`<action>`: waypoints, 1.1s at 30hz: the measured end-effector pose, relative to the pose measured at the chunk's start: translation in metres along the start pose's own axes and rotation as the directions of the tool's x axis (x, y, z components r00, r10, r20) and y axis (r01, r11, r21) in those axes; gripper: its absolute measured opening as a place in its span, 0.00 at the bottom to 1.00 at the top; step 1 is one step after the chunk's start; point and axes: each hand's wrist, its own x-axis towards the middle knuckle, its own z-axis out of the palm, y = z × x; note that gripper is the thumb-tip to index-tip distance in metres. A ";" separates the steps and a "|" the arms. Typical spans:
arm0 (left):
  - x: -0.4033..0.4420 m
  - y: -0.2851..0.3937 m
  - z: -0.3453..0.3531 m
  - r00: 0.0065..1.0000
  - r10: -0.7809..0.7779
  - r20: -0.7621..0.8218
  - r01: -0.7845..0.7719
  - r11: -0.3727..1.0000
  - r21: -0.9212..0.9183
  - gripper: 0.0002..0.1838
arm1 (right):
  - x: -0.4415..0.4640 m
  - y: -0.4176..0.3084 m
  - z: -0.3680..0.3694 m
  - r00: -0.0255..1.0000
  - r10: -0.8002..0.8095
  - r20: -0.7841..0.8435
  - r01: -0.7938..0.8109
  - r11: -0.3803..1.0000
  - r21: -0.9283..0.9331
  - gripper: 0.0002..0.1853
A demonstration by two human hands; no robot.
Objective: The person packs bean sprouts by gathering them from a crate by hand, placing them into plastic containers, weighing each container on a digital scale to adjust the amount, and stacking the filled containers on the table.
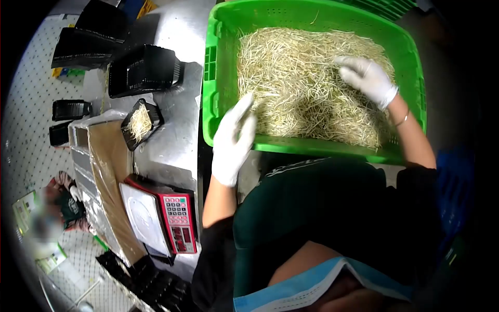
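A green plastic crate (212, 78) holds a deep bed of pale bean sprouts (296, 73). My left hand (234, 140), in a white glove, is at the crate's near left corner, fingers stretched out and thumb apart, with nothing in it. My right hand (368, 79), gloved the same way, hovers over or rests on the sprouts toward the right side; its fingers are extended and hold nothing I can see. Whether its fingertips touch the sprouts I cannot tell. On the metal table to the left, a small black tray (153, 115) contains a clump of sprouts.
A red scale (176, 221) with a silver plate stands on the metal table (179, 31). Stacked black trays (148, 70) lie at the back left, beside a plastic-covered cardboard box (109, 156). A person (73, 205) is at the far left. Blue crates (455, 187) sit to the right.
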 end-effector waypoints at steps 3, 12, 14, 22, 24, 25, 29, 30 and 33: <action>0.077 0.020 0.056 0.904 0.165 0.395 -0.357 0.800 0.482 0.34 | 0.038 0.035 -0.008 0.949 0.227 0.218 -0.186 0.963 -0.196 0.24; 0.113 -0.065 0.084 0.541 -0.607 0.582 -0.433 0.393 0.812 0.28 | 0.045 0.055 0.057 0.960 0.022 0.278 0.095 0.912 -0.400 0.32; 0.101 -0.067 0.059 0.637 -0.512 0.576 -0.301 0.522 0.798 0.26 | 0.038 0.058 0.040 0.938 -0.008 0.347 0.125 0.940 -0.317 0.30; 0.098 -0.074 0.091 0.742 -0.520 0.424 -0.239 0.386 0.891 0.42 | 0.045 0.018 0.089 0.960 -0.152 0.237 0.245 0.865 -0.438 0.32; 0.110 -0.081 0.088 0.765 -0.456 0.455 -0.274 0.409 0.871 0.31 | 0.037 0.006 0.092 0.939 -0.118 0.322 0.260 0.858 -0.444 0.35; 0.114 -0.080 0.083 0.728 -0.450 0.517 -0.307 0.460 0.833 0.26 | 0.035 0.011 0.088 0.938 -0.125 0.323 0.268 0.853 -0.447 0.35; 0.119 -0.045 0.038 0.796 -0.241 0.556 -0.280 0.667 0.691 0.15 | 0.009 0.000 0.020 0.988 -0.050 0.145 0.091 0.954 -0.287 0.28; 0.119 -0.031 0.024 0.836 -0.215 0.505 -0.202 0.735 0.647 0.16 | 0.002 0.001 0.008 0.995 0.048 0.091 -0.021 0.960 -0.279 0.28; 0.129 -0.039 0.020 0.728 -0.351 0.589 -0.001 0.858 0.513 0.21 | -0.007 0.051 0.011 0.982 0.171 0.083 -0.169 0.985 -0.029 0.27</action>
